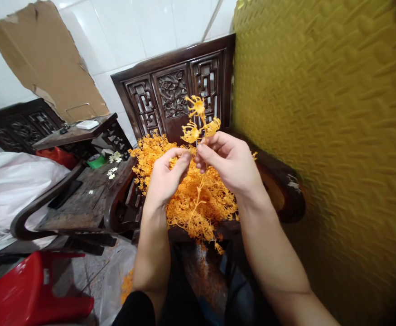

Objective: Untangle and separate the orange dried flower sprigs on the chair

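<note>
My right hand (227,158) pinches the stem of a yellow-orange plastic flower sprig (198,129). The sprig stands upright above the fingertips, with several spidery, curled-petal heads. Close beside it on the left is my left hand (167,174), its thumb and fingers pressed together near the stem's lower part. Whatever lies between those left fingers is too small or hidden to make out. Beneath both hands a big heap of orange plastic flower sprigs (198,208) covers the seat of a dark carved wooden chair (172,90), some sprigs drooping over the front edge.
A yellow textured mat (320,113) stands upright at the right. On the left are another dark wooden chair (75,203), a green tape roll (96,161), a white bag (11,190) and a red plastic stool (21,290). Cardboard (48,59) leans against the tiled wall.
</note>
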Action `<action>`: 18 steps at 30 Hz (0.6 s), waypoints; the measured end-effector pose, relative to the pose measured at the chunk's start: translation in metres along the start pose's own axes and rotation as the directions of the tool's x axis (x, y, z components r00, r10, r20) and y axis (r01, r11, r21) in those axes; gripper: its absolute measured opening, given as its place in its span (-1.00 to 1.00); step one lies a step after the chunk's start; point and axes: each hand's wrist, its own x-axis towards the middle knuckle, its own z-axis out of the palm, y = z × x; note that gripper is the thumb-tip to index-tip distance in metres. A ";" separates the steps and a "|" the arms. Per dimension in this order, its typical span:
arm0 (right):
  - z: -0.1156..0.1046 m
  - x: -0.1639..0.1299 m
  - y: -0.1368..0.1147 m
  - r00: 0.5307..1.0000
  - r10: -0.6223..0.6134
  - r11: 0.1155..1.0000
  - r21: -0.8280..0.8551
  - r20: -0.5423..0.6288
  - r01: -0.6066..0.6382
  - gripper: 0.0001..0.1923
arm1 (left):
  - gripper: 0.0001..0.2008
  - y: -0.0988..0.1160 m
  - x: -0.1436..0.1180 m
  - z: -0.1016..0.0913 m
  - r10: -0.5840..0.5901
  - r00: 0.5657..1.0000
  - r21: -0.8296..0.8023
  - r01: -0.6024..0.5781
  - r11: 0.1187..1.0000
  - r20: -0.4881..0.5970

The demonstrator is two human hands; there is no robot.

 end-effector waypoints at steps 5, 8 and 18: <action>0.000 0.003 0.007 0.987 -0.162 0.985 -0.057 -0.007 0.162 -0.58 | -0.69 0.006 -0.003 0.007 0.056 0.996 -0.080 -0.061 0.995 -0.067; 0.001 0.005 0.014 0.962 -0.271 0.961 0.052 -0.038 0.272 -0.55 | -0.72 0.010 -0.004 0.012 0.030 0.998 -0.242 -0.043 0.969 -0.058; 0.015 0.002 0.019 0.964 -0.240 0.938 0.227 -0.117 0.262 -0.52 | -0.68 0.025 -0.002 0.030 -0.099 0.995 -0.614 0.084 0.785 0.010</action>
